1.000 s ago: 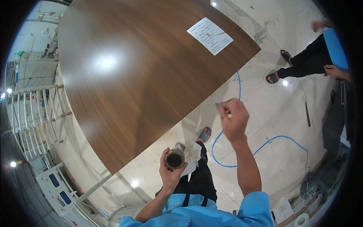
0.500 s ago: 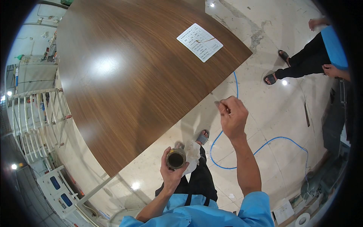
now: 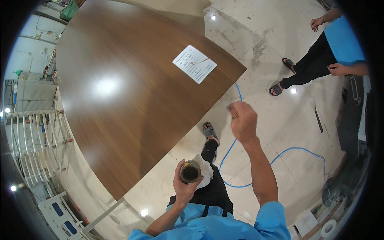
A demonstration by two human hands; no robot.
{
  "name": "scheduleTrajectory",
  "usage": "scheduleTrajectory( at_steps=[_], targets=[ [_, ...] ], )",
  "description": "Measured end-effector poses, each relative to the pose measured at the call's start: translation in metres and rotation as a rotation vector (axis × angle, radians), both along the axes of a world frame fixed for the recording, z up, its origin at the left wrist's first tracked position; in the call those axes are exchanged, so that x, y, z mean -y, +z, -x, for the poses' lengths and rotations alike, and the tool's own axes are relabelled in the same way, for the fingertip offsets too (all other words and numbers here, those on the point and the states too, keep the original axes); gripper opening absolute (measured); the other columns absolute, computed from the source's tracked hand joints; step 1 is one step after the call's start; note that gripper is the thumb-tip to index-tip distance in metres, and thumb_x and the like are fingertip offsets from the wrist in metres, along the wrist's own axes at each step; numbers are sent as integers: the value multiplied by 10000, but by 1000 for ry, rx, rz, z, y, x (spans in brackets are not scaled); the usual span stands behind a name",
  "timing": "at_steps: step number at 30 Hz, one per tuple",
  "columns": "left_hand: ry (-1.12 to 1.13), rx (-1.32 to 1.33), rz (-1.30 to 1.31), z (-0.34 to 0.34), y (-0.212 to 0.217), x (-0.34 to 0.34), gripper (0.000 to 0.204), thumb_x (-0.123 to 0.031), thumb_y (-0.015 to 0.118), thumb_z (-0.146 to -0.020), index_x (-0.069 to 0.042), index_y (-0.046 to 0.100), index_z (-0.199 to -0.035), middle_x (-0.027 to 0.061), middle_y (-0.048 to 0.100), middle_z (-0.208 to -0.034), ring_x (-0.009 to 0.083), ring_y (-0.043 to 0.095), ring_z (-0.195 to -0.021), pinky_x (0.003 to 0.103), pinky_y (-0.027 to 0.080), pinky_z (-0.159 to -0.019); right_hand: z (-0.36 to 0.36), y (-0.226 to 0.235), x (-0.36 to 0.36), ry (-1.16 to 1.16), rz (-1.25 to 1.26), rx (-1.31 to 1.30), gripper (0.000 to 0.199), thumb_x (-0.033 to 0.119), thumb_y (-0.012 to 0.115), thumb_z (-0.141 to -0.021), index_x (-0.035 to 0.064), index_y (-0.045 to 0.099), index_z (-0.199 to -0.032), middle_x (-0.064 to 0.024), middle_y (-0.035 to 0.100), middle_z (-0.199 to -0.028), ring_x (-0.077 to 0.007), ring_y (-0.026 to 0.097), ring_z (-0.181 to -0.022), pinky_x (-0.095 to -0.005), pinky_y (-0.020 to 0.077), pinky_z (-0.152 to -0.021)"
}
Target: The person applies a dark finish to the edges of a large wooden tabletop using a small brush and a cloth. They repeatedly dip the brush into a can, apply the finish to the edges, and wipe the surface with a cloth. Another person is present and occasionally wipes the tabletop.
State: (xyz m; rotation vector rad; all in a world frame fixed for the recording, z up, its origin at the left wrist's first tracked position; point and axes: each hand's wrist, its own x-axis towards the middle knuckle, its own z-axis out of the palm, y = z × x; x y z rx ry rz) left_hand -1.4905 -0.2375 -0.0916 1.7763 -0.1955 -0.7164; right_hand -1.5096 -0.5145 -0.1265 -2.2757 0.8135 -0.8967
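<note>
My left hand point(image 3: 185, 185) grips a small round open jar point(image 3: 190, 172) with dark contents, close to my chest, together with a crumpled white cloth point(image 3: 205, 173). My right hand point(image 3: 243, 120) is raised over the floor with its fingers pinched shut; it is blurred, and I cannot make out anything in it. Both hands are just off the near edge of a large brown wooden panel point(image 3: 132, 92). A white printed sheet point(image 3: 195, 63) lies on the panel toward its far right corner.
A blue cable point(image 3: 256, 160) loops across the pale tiled floor at my feet. Another person point(image 3: 320, 56) in a blue top, dark trousers and sandals stands at the upper right. White racks point(image 3: 32, 144) stand on the left, and dark equipment lines the right edge.
The view has swung, so the panel and sheet now sit lower and further right. My right hand has stayed raised and pinched, now blurred. My left hand still holds the jar.
</note>
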Motion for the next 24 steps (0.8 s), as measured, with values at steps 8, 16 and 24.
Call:
scheduleTrajectory(
  at_steps=[8,16,24],
  targets=[
    [-163,39,39,-6,-5,39,817,-31,848,-729,18,391,-1405,153,642,-1177,208,632,-1094,332,498,-967,-1,7,38,-78,-69,-26,136,98,724,-796,64,600,-752,-96,583,-693,-319,573,-684,-420,454,-620],
    [-241,-58,0,-9,-9,75,882,-5,863,-682,11,380,-1419,143,561,-1262,221,580,-1162,340,474,-1012,7,7,68,15,-144,48,205,94,786,-736,43,588,-721,-88,558,-676,-295,552,-659,-400,434,-583],
    [-282,-72,-24,-13,-7,109,881,-39,876,-692,11,381,-1419,145,566,-1261,218,578,-1166,340,470,-1017,7,-3,98,66,-167,20,183,138,765,-780,39,612,-772,-102,605,-723,-313,585,-698,-410,454,-602]
  ],
)
